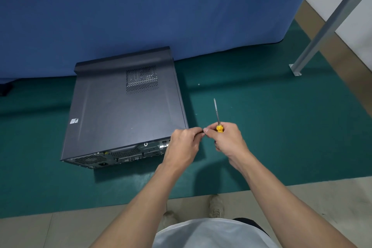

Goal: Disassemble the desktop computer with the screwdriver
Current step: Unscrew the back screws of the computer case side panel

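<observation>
A dark grey desktop computer case (124,106) lies flat on the green floor mat, its rear panel with ports and a fan grille facing me. My right hand (227,141) grips a screwdriver (217,116) by its yellow handle, the metal shaft pointing up and away. My left hand (183,147) is at the case's near right corner, its fingertips pinching something small and dark that I cannot make out. The fingertips of both hands meet just right of that corner.
A blue cloth (141,16) hangs behind the case. A small screw (198,84) lies on the green mat (281,127) to the right of the case. A grey metal post (322,32) bolted to the floor slants at the right. My shoes (216,205) stand on beige tiles.
</observation>
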The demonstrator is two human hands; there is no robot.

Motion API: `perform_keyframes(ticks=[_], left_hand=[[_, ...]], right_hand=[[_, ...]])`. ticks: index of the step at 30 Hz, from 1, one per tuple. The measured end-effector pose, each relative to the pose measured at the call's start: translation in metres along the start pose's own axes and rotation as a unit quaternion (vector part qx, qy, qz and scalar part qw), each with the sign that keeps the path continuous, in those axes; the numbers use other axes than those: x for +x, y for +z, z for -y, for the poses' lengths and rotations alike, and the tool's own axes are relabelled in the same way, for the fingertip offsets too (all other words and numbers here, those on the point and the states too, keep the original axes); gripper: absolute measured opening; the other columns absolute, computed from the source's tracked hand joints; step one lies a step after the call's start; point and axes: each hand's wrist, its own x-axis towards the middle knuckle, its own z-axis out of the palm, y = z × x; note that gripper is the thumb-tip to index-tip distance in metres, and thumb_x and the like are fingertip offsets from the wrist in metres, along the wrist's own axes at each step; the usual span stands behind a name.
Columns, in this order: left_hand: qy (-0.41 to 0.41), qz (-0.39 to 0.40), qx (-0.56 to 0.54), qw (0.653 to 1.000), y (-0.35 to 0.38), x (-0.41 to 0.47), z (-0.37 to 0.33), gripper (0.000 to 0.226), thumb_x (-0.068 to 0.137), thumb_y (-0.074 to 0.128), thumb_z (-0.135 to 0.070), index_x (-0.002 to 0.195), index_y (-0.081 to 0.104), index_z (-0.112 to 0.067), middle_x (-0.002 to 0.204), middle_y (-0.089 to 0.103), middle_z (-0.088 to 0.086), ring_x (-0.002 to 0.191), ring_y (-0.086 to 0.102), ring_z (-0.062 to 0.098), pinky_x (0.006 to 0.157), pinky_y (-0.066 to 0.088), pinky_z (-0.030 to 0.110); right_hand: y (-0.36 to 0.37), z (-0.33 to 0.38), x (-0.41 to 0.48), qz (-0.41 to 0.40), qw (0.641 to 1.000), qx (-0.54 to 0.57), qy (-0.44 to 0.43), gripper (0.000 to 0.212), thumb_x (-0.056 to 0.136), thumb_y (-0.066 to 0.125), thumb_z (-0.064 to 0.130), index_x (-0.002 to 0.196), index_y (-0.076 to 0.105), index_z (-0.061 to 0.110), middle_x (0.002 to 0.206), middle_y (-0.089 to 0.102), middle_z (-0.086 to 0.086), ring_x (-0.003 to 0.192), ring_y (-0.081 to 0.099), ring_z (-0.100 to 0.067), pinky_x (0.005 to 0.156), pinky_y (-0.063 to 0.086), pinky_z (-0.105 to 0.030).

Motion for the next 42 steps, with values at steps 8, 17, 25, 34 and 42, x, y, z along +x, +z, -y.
perform_keyframes(ticks=[8, 17, 25, 34, 42], left_hand=[[-0.043, -0.128, 0.028, 0.990, -0.004, 0.042, 0.014, 0.022, 0.092, 0.062, -0.016, 0.110, 0.067, -0.005, 0.104, 0.070, 0.011, 0.090, 0.065, 0.030, 0.081, 0.051, 0.037], [-0.219, -0.094, 0.240, 0.941, -0.006, 0.092, 0.070, 0.062, 0.101, 0.018, -0.048, 0.153, 0.018, -0.014, 0.161, 0.013, 0.001, 0.148, 0.006, 0.015, 0.118, 0.007, 0.040], [-0.252, -0.087, 0.247, 0.932, -0.004, 0.094, 0.068, 0.063, 0.098, 0.018, -0.051, 0.153, 0.016, -0.021, 0.161, 0.010, -0.004, 0.147, 0.002, 0.008, 0.118, 0.005, 0.036], [-0.265, -0.085, 0.250, 0.927, -0.005, 0.094, 0.067, 0.063, 0.098, 0.020, -0.052, 0.153, 0.019, -0.022, 0.161, 0.012, -0.006, 0.147, 0.002, 0.006, 0.118, 0.004, 0.034], [-0.266, -0.087, 0.248, 0.927, -0.006, 0.094, 0.067, 0.064, 0.097, 0.020, -0.053, 0.153, 0.020, -0.022, 0.161, 0.012, -0.007, 0.147, 0.003, 0.005, 0.117, 0.004, 0.033]], right_hand=[[-0.016, 0.008, 0.049, -0.047, 0.991, -0.118, -0.035, 0.014, 0.087, 0.065, 0.028, 0.074, 0.065, 0.022, 0.059, 0.055, 0.012, 0.060, 0.050, -0.012, 0.052, 0.034, -0.025], [-0.017, 0.015, 0.174, -0.060, 0.923, -0.362, -0.120, 0.015, 0.091, 0.058, 0.027, 0.091, 0.064, 0.013, 0.096, 0.064, -0.012, 0.090, 0.058, -0.036, 0.075, 0.051, -0.039], [0.008, 0.015, 0.282, -0.038, 0.873, -0.466, -0.140, 0.018, 0.090, 0.052, 0.022, 0.098, 0.063, 0.009, 0.102, 0.060, -0.018, 0.090, 0.060, -0.042, 0.073, 0.046, -0.040], [0.035, 0.016, 0.332, -0.027, 0.847, -0.517, -0.122, 0.021, 0.092, 0.049, 0.015, 0.109, 0.059, 0.010, 0.111, 0.056, -0.016, 0.095, 0.060, -0.040, 0.079, 0.047, -0.041], [0.027, 0.012, 0.330, -0.005, 0.865, -0.494, -0.090, 0.017, 0.088, 0.048, 0.015, 0.103, 0.053, 0.009, 0.103, 0.059, -0.018, 0.088, 0.058, -0.038, 0.069, 0.041, -0.036]])
